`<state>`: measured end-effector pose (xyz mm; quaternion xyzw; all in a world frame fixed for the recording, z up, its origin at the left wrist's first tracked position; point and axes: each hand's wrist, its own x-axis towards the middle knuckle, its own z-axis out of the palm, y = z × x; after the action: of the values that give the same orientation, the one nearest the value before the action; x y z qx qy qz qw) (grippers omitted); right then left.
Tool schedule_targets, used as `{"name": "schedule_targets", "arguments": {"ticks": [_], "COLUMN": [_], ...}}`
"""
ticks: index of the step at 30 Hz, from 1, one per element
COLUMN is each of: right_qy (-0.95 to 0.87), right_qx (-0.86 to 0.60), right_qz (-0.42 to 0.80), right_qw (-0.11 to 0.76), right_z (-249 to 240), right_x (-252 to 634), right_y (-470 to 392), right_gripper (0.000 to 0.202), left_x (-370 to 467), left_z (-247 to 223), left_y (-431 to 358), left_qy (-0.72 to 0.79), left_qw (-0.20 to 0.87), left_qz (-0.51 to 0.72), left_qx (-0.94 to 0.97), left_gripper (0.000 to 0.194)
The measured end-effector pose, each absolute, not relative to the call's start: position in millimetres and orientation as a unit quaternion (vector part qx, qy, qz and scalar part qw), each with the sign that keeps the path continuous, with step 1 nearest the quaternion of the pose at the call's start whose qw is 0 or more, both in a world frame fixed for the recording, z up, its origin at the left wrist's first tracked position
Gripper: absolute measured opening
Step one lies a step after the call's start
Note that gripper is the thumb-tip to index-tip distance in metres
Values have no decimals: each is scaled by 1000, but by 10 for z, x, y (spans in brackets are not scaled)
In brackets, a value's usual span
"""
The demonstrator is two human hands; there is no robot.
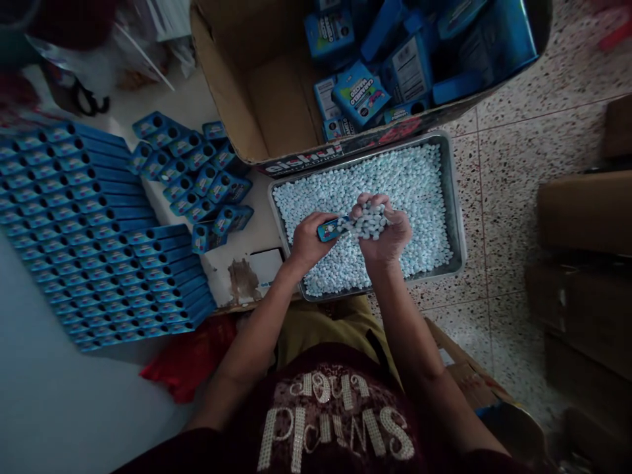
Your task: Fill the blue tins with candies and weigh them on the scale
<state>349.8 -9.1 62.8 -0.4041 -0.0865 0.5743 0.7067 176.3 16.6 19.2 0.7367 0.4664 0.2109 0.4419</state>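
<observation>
My left hand (pixel 312 238) is closed around a small blue candy box (pixel 328 230), tilted with its end toward my other hand. Cupped palm-up beside it, my right hand (pixel 388 237) holds a heap of pale blue candies (pixel 371 222). Some candies are at the box's end, between the two hands. Both hands are above a metal tray (pixel 458 243) filled with a thick layer of the same candies.
Behind the tray stands a large cardboard box (pixel 269 99) with several blue candy boxes (pixel 363 93) inside. Stacked blue boxes (pixel 93 230) fill the left, with a looser group (pixel 197 171) beside them. Brown cartons (pixel 582 210) stand at right on the speckled floor (pixel 513 151).
</observation>
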Motion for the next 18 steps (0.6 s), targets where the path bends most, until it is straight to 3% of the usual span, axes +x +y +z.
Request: {"name": "schedule_targets", "arguments": {"ticks": [18], "right_qy": [-157], "right_qx": [-472], "right_qz": [497], "right_qw": [711], "right_z": [827], "right_x": [3291], "right_y": [-119], "right_gripper": [38], "left_x": [1747], "left_z": [79], "left_y": [205], "left_qy": [450], "left_qw": [464], "left_qz": [248], "left_qx": [722], "left_gripper": [41]}}
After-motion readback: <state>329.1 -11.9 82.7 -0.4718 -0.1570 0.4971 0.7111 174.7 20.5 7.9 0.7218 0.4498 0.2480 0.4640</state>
